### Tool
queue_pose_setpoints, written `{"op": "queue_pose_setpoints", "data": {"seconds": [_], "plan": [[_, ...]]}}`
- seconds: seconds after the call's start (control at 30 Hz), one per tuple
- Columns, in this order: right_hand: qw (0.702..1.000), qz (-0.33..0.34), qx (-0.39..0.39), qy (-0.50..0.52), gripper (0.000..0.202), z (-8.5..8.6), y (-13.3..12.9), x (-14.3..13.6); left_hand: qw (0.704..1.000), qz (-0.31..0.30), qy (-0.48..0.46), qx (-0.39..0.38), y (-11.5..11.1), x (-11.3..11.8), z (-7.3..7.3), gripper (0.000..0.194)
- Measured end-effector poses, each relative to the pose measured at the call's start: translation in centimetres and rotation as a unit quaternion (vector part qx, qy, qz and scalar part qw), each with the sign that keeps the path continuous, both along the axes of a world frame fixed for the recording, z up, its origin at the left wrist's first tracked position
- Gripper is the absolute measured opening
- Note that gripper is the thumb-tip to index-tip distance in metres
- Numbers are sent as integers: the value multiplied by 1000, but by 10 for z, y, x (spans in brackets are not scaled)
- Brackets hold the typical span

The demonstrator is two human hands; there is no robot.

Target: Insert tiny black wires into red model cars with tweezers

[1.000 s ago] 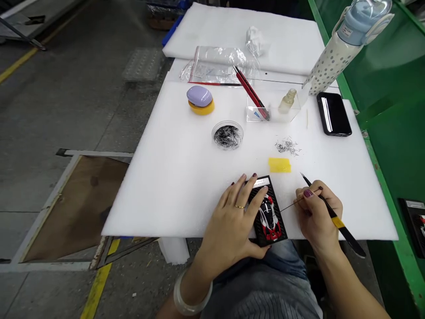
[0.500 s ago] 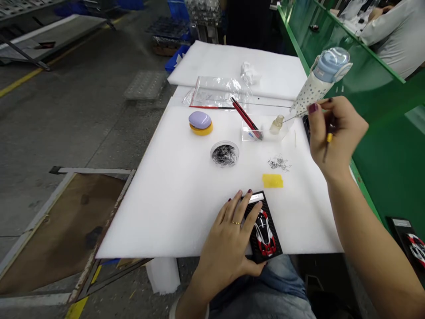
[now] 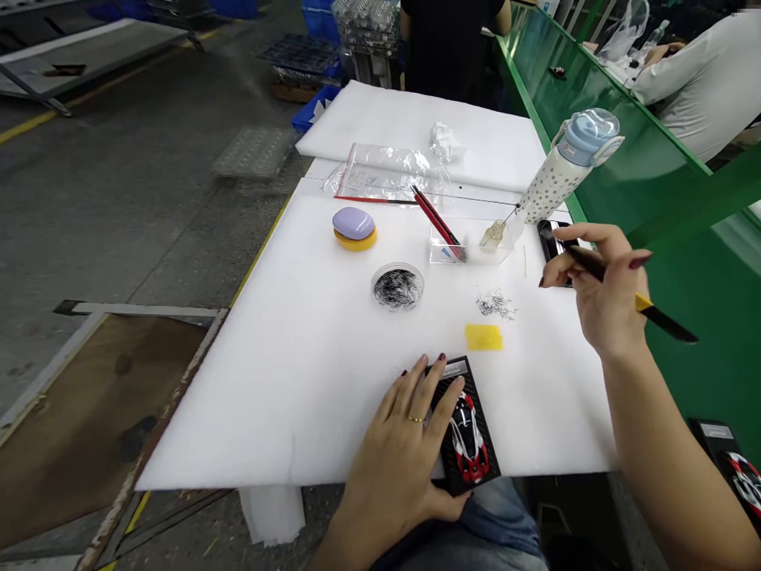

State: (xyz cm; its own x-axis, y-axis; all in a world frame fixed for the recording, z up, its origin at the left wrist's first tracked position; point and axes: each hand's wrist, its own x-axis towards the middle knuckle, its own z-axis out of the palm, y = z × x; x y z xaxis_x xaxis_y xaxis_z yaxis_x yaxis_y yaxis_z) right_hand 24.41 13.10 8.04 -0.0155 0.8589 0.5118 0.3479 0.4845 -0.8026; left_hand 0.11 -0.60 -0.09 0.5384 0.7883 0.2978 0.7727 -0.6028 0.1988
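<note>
My left hand (image 3: 395, 444) grips the edges of a black base (image 3: 456, 468) at the table's front edge, fingers on top and thumb along the near side. A red, white and black model car (image 3: 469, 436) lies on that base. My right hand (image 3: 612, 297) is raised at the right, closed around black tweezers (image 3: 663, 317) with a yellow band. A small glass bottle (image 3: 493, 235) with a thin stick standing in it is in a clear tray (image 3: 443, 254), beside a red-and-black cutter (image 3: 438, 222). Fine black pieces (image 3: 496, 304) lie loose above a yellow sticker (image 3: 483, 337).
A round dish of black strands (image 3: 397, 287), a purple-and-yellow oval case (image 3: 354, 228), a plastic bag (image 3: 386, 170) and crumpled tissue (image 3: 445, 143) lie on the white table (image 3: 267, 396). A spotted bottle (image 3: 559, 174) and phone (image 3: 552, 238) are at right. Other people are beyond.
The thin stick has left my right hand and now stands in the small glass bottle. My right hand has turned and lowered, with the tweezers now across it. My left hand keeps its hold.
</note>
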Motion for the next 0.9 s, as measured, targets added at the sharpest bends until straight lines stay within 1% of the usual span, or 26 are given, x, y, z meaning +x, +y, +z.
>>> {"op": "queue_pose_setpoints", "data": {"seconds": [0.03, 0.1, 0.2, 0.27, 0.4, 0.5, 0.7, 0.9], "plan": [[999, 19, -27, -10, 57, -2, -4, 2, 1000, 2, 1, 0, 0, 0, 0, 129], [996, 29, -67, -58, 47, -5, -6, 4, 1000, 4, 3, 0, 0, 1, 1, 127], [990, 10, -89, -113, 30, -11, 3, 6, 1000, 6, 7, 1, 1, 1, 2, 128], [987, 1, -93, -130, 25, -18, 12, 7, 1000, 5, 10, 3, 1, 0, 2, 130], [980, 15, -118, -159, 21, -34, 27, 6, 1000, 3, 11, 5, 0, 0, 2, 132], [974, 19, -119, -194, 19, -40, 31, 3, 1000, 4, 11, 5, 0, 0, 2, 130], [965, 33, -112, -233, 16, -41, 30, -2, 1000, 4, 12, 11, 1, 1, 1, 128], [970, 23, -115, -211, 16, -45, 33, -3, 1000, 5, 13, 3, 0, 1, 2, 127]]}}
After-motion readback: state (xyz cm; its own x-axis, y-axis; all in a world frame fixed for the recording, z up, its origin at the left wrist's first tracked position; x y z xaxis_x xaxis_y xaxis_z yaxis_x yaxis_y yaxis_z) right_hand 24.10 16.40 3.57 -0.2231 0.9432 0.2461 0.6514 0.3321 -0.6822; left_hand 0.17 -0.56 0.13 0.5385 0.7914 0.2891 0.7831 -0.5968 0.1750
